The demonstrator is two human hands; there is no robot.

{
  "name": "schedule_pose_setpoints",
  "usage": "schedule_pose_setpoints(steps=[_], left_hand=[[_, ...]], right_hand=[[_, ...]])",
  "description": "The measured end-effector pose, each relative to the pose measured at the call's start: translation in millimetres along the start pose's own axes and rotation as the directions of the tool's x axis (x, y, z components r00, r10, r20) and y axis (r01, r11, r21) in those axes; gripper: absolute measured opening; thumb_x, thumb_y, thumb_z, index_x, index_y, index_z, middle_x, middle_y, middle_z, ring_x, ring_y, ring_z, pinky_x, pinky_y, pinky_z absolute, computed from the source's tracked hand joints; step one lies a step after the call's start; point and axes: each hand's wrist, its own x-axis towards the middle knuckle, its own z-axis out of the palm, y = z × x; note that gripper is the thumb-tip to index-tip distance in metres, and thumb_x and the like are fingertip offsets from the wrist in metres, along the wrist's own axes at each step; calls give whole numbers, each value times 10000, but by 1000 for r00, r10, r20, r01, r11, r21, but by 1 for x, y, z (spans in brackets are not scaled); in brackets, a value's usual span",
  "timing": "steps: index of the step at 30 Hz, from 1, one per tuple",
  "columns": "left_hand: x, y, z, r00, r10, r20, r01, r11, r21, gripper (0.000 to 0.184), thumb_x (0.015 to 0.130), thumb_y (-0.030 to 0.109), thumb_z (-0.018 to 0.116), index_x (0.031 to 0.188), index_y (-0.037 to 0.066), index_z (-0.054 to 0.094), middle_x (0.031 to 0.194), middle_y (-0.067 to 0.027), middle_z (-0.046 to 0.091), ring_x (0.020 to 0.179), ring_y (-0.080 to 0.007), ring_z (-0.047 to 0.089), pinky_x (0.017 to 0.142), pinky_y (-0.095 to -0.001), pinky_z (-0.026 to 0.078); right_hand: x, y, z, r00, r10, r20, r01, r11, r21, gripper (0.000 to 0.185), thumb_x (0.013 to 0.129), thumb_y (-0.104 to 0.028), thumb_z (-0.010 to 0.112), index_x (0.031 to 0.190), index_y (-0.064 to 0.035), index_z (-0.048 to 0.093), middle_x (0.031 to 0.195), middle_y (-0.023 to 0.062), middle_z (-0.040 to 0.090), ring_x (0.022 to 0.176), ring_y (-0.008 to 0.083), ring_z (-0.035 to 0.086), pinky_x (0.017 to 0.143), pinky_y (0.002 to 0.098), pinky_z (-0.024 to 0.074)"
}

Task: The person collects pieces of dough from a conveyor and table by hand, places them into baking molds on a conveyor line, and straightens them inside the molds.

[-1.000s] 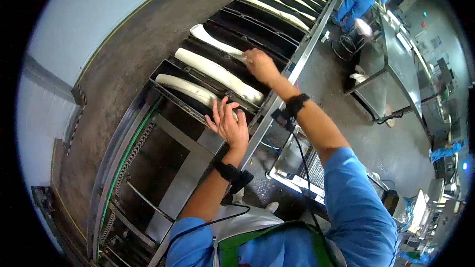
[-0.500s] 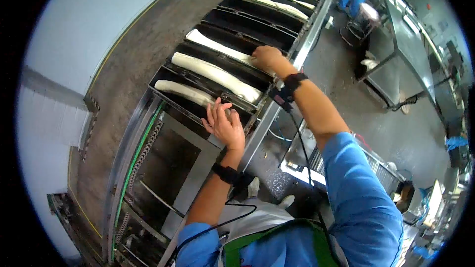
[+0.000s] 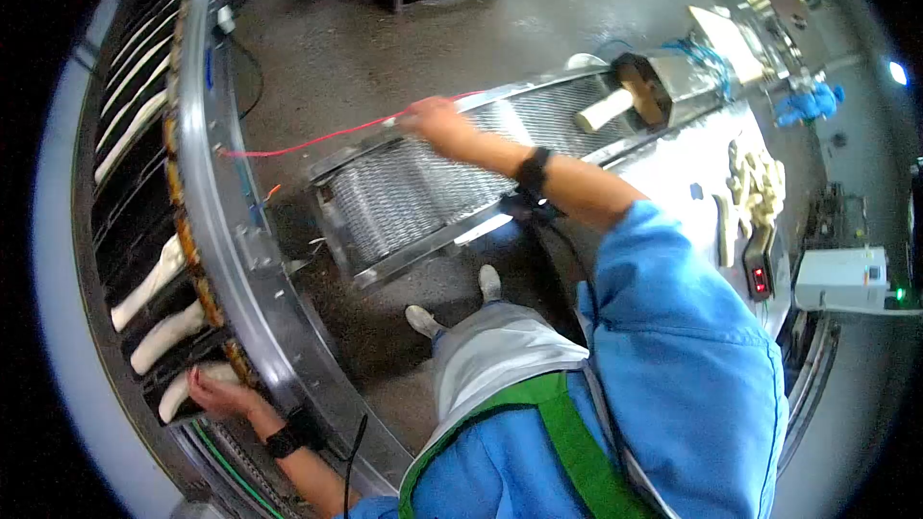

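dough strip (image 3: 177, 398) at l hand (image 3: 219, 396) fingers, r hand (image 3: 431, 125) nr belt (image 3: 385, 197), both grips unclear

Shiny, ridged metal conveyor belt (image 3: 385, 200).

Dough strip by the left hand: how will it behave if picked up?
Probably floppy: the dough strip by the left hand lies curved, suggesting it bends easily. Its rounded body might roll, but the trough walls would likely limit that.

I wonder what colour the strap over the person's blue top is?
The strap is green, which shows best in the head view.
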Motion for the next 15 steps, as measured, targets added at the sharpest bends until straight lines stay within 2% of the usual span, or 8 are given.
schedule_pose_setpoints(steps=[3, 6, 8, 9, 11, 13, 14, 15], left_hand=[[-4, 16, -16, 998, -40, 49, 35, 994, 108, 256, 815, 202, 391, 895, 32, 565, 944, -115, 535, 861, -249, 510, 750, -330, 398], [-7, 13, -18, 997, 20, 71, -26, 995, 92, 253, 817, 197, 391, 902, 29, 560, 949, -109, 535, 854, -234, 510, 769, -327, 388], [-10, 11, -30, 985, 164, 60, -171, 975, 142, 250, 818, 197, 389, 895, 31, 559, 941, -104, 543, 849, -217, 509, 783, -320, 379], [-12, -7, -25, 995, 83, 46, -75, 986, -152, 254, 816, 209, 397, 882, 30, 563, 927, -96, 551, 848, -210, 509, 786, -311, 375], [-18, 28, -35, 997, -70, 43, 67, 996, 58, 195, 792, 205, 428, 836, 114, 594, 906, -62, 561, 839, -212, 520, 757, -318, 394], [-26, 49, -41, 986, 166, -14, -154, 942, 297, 149, 750, 156, 465, 824, 140, 594, 890, -57, 560, 822, -224, 523, 730, -321, 401], [-26, 46, -42, 967, 251, 37, -245, 889, 387, 130, 741, 146, 478, 826, 127, 575, 923, -54, 549, 853, -222, 509, 740, -329, 391], [-33, 60, -48, 992, 122, 34, -126, 950, 286, 109, 761, 162, 475, 818, 114, 555, 979, -46, 530, 972, -235, 455, 818, -366, 337]], right_hand=[[-108, 115, -56, 766, 579, 278, -480, 804, -352, 311, 734, -142, 468, 1041, -186, 491, 922, 104, 481, 891, 289, 477, 680, 399, 419], [-175, 155, -85, 568, 732, 377, -496, 669, -553, 317, 746, -198, 466, 1059, -217, 417, 1060, 112, 401, 931, 343, 457, 681, 422, 428], [-187, 179, -66, 710, 628, 320, -399, 732, -552, 283, 759, -173, 455, 1038, -193, 412, 1125, 146, 372, 962, 357, 446, 679, 413, 453], [-187, 186, -56, 770, 577, 273, -381, 759, -528, 270, 748, -157, 470, 1015, -156, 427, 1117, 171, 384, 963, 351, 450, 691, 393, 451], [-172, 227, -52, 616, 535, 578, -576, 806, -133, 304, 678, -101, 506, 970, -25, 471, 995, 176, 487, 905, 322, 480, 758, 381, 417], [-156, 226, -90, 889, 366, 277, -336, 930, -151, 311, 694, -208, 575, 951, -51, 497, 818, 115, 557, 731, 269, 538, 627, 355, 432], [-129, 197, -147, 788, 542, 291, -598, 788, 150, 398, 638, -122, 570, 1008, -6, 481, 795, 112, 583, 731, 229, 547, 659, 309, 434], [-112, 193, -171, 833, 512, 209, -549, 813, 196, 367, 661, -55, 583, 1017, -50, 493, 875, 55, 566, 755, 161, 533, 660, 291, 433]])
